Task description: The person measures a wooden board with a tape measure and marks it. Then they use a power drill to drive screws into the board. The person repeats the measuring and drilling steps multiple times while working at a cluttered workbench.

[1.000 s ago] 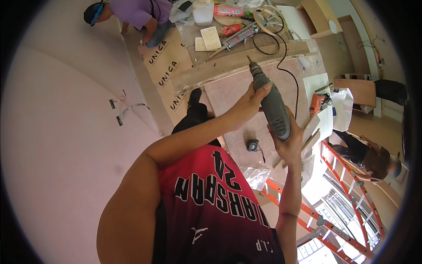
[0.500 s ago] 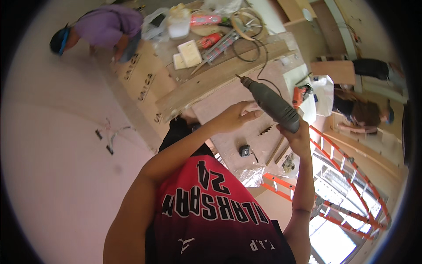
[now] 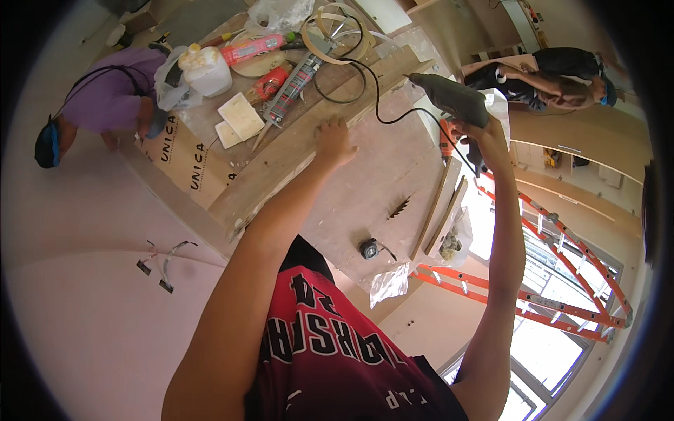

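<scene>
My right hand (image 3: 489,142) grips a dark grey power drill (image 3: 453,98) by its handle, over the table's right side. The drill's bit points left, and a black cord (image 3: 379,105) loops away from it across the boards. My left hand (image 3: 334,142) rests with fingers spread on the edge of a long wooden board (image 3: 281,165), holding nothing. On the dusty tabletop (image 3: 358,193) between my arms lie a black tape measure (image 3: 369,248) and a short dark serrated piece (image 3: 400,205). An orange tool (image 3: 446,137) is partly hidden below the drill.
Beyond the board sit a white jug (image 3: 209,78), a pink bottle (image 3: 253,49), a caulking gun (image 3: 296,88) and cream blocks (image 3: 241,116). A person in purple (image 3: 105,91) bends at left; others (image 3: 569,77) work at right. Orange ladders (image 3: 477,284) stand at lower right.
My right hand has carried the drill up and slightly right. My left hand has moved from near the drill to the wooden board. The view has shifted.
</scene>
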Demonstrator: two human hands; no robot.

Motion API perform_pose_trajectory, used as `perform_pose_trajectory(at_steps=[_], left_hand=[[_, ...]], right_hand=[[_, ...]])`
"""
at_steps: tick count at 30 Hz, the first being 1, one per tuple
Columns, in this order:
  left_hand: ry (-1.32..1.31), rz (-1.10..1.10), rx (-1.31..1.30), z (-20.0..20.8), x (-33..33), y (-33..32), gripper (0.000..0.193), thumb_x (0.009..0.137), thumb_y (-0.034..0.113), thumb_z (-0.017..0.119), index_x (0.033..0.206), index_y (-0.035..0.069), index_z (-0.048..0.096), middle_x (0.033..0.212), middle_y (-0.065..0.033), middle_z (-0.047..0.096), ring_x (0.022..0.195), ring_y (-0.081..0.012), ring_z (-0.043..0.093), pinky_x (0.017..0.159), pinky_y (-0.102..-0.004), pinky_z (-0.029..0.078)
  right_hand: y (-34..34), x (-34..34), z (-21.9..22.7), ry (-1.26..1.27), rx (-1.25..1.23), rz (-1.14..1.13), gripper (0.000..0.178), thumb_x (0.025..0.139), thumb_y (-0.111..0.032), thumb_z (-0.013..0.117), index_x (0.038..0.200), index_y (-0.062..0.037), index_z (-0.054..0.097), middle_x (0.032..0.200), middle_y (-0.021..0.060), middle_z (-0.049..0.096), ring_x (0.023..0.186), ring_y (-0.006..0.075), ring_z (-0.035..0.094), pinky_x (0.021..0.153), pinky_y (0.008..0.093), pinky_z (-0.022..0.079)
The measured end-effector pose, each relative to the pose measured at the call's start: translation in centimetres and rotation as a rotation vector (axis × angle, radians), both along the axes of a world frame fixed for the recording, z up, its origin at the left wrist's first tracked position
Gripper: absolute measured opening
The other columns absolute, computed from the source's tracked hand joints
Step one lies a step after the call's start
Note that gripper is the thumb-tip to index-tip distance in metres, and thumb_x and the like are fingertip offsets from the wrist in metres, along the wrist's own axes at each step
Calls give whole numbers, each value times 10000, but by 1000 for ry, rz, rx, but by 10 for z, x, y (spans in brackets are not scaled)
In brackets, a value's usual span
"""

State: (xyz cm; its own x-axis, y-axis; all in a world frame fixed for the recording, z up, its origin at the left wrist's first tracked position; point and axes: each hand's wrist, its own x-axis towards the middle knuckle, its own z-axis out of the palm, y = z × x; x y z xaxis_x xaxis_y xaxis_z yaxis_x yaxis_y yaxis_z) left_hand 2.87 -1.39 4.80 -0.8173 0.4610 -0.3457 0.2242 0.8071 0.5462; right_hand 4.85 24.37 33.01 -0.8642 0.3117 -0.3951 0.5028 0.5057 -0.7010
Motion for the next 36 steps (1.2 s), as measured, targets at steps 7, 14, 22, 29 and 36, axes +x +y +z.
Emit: perform_pose_trajectory(at_steps=[7, 14, 22, 29, 36], left_hand=[[231, 8, -8, -29, -10, -5, 732, 849, 348, 809, 1446, 19, 542, 1495, -178, 523, 1376, -389, 478, 1135, -533, 415], [180, -14, 12, -25, -21, -7, 691, 857, 293, 775, 1485, 89, 571, 1574, -99, 492, 1451, -302, 423, 1189, -532, 359], [207, 23, 6, -22, -26, -4, 714, 821, 302, 795, 1480, 120, 591, 1555, -60, 508, 1456, -284, 416, 1190, -524, 338], [199, -10, -26, -22, -27, -3, 721, 845, 296, 782, 1513, 147, 558, 1555, -80, 497, 1461, -316, 411, 1170, -548, 359], [189, -6, -17, -21, -30, -2, 730, 831, 287, 794, 1509, 144, 563, 1545, -78, 501, 1455, -315, 415, 1163, -550, 367]], right_hand=[[34, -56, -54, -86, 29, 95, 355, 849, -159, 761, 1131, 43, 684, 914, 99, 750, 785, 170, 738, 691, 299, 530], [55, -77, -89, -155, 53, 126, 350, 849, -164, 751, 1127, 41, 694, 923, 96, 756, 791, 161, 743, 692, 300, 544], [54, -96, -99, -237, 56, 119, 338, 855, -145, 753, 1137, 31, 694, 940, 91, 761, 782, 150, 735, 683, 288, 540], [59, -98, -104, -225, 28, 106, 304, 871, -128, 754, 1129, 22, 695, 902, 70, 743, 773, 144, 720, 668, 281, 531], [69, -102, -112, -216, 35, 134, 278, 869, -101, 740, 1117, 18, 698, 919, 68, 751, 758, 140, 704, 658, 283, 525]])
